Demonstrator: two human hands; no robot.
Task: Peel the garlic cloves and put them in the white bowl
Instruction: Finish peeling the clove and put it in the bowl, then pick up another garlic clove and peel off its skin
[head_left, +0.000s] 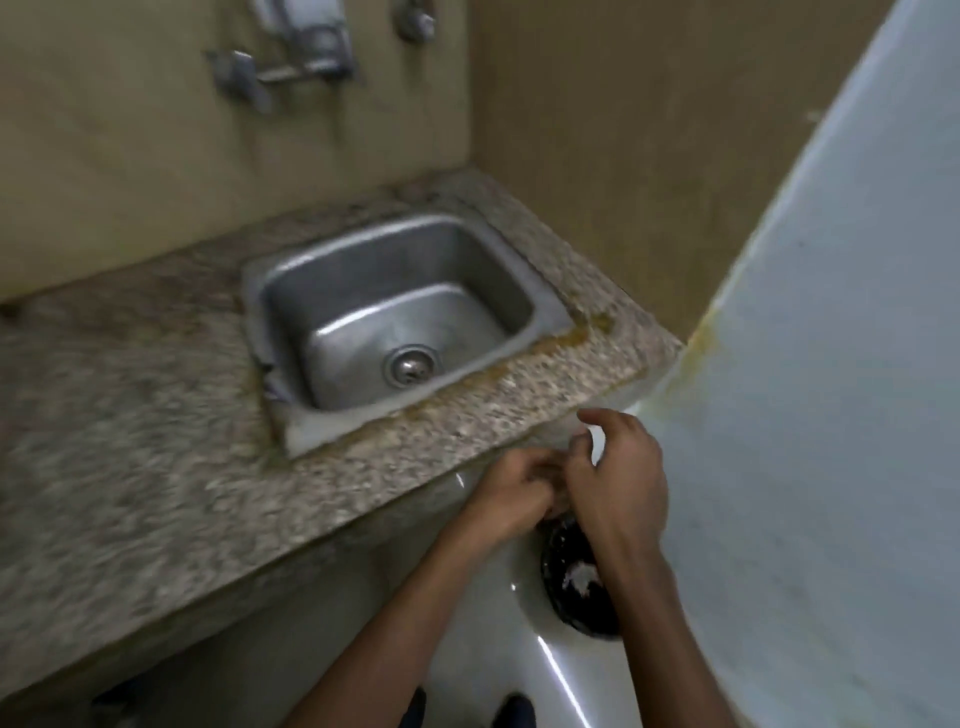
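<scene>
The garlic clove could not be made out: whatever the hands worked lay hidden where their fingertips met, in front of the stainless-steel rectangular sink (260, 291) and just past its bench's front edge. The left hand (511, 493) had its fingers (540, 467) curled inward towards the right hand (618, 478), whose fingers (579, 444) were bent and touching the left ones, with one finger lifted and hooked above the rest. Whether either hand was pinching something could not be told through the blur. Directly below the hands, nearer the viewer than the sink, stood a glossy white rounded container (467, 597) with a round dark opening (563, 587), and pale flaky scraps (579, 574) lay inside that opening. The sink itself was set into a speckled grey-brown granite bench (156, 415), with a round metal drain (411, 364) at its bottom and brownish staining along its front rim. Behind the sink, a metal tap (291, 57) was fixed to the beige wall. To the right of the sink rose a tall pale blue-white panel (831, 364).
</scene>
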